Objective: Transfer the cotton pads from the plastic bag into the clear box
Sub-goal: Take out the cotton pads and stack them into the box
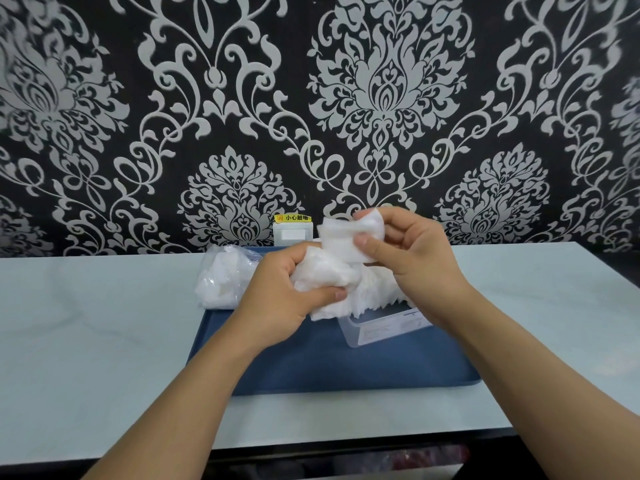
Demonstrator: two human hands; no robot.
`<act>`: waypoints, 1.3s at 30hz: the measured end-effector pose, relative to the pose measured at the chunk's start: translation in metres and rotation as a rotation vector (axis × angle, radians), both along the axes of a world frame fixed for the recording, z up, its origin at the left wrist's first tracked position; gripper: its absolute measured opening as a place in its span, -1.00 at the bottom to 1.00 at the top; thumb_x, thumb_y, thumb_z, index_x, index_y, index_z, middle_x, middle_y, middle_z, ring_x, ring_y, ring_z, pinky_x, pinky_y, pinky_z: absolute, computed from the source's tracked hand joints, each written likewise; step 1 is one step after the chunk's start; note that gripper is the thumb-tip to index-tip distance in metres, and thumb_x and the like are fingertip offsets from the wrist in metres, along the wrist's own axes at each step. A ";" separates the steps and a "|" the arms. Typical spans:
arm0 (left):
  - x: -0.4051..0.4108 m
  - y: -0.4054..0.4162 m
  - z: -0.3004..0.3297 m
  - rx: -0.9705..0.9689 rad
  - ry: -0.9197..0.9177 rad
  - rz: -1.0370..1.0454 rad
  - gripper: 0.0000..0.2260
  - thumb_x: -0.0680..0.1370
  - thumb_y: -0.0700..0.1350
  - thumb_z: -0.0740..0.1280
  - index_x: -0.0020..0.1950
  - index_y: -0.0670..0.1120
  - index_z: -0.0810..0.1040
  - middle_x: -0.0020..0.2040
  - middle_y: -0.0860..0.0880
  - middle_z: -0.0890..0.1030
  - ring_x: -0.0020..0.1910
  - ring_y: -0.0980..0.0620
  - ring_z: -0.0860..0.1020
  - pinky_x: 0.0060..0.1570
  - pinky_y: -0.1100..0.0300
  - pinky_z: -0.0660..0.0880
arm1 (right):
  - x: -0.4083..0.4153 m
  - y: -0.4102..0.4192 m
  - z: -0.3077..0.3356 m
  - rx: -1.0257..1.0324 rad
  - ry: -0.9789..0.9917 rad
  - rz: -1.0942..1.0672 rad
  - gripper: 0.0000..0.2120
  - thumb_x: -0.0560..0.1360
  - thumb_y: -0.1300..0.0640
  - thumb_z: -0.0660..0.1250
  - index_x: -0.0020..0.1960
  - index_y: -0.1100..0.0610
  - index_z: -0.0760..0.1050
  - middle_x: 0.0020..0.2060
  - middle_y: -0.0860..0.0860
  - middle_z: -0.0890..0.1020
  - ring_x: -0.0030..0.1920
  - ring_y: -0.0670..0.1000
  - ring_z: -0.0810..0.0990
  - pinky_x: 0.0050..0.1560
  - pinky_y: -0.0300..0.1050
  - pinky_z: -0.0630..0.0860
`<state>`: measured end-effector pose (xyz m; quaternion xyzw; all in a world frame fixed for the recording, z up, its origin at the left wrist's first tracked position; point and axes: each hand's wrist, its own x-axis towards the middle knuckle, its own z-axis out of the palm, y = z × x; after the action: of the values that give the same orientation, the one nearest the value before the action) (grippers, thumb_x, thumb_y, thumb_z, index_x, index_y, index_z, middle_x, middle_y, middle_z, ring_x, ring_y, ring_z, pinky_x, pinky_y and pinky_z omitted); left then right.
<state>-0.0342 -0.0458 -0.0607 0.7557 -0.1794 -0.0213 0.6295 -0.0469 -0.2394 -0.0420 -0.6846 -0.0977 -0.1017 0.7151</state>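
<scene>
Left hand [277, 299] clutching cotton pads [322, 271], right hand [412, 251] pinching one pad (above clear box [384, 327])

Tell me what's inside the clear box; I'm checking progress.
The clear box holds a row of white cotton pads rising above its rim. The hands and the held bag hide its far part.

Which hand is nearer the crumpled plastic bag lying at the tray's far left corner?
Left. The left hand is just right of the crumpled plastic bag; the right hand is farther right.
</scene>
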 end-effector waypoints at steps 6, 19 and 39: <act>-0.001 0.013 0.009 -0.107 0.104 -0.084 -0.69 0.33 -0.34 0.57 0.01 -0.07 0.69 -0.05 -0.02 0.76 -0.06 0.06 0.72 -0.11 0.23 0.63 | 0.007 -0.023 0.006 0.093 0.117 0.057 -0.59 0.53 0.43 0.33 0.29 0.10 0.55 -0.09 0.04 0.70 -0.21 -0.06 0.57 -0.29 -0.27 0.44; -0.006 0.013 0.011 -0.324 0.220 -0.232 -0.70 0.26 -0.34 0.47 -0.07 -0.11 0.73 -0.09 -0.04 0.76 -0.08 0.06 0.72 -0.16 0.25 0.63 | -0.009 -0.026 0.012 -0.290 0.035 -0.042 -0.67 0.52 0.31 0.42 0.25 0.08 0.57 -0.13 0.17 0.73 -0.10 0.20 0.71 -0.07 0.03 0.64; -0.008 0.004 0.006 -0.190 0.062 -0.278 -0.59 0.33 -0.29 0.57 0.14 -0.04 0.68 0.19 -0.06 0.66 0.17 0.03 0.65 0.11 0.18 0.59 | -0.012 0.015 0.011 -0.228 -0.151 -0.114 -0.71 0.39 0.41 0.51 -0.02 0.07 0.67 -0.21 -0.04 0.75 -0.27 -0.13 0.69 -0.28 -0.26 0.59</act>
<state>-0.0417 -0.0420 -0.0551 0.6599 -0.2638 -0.1143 0.6942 -0.0592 -0.2239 -0.0305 -0.7561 -0.1230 -0.1816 0.6166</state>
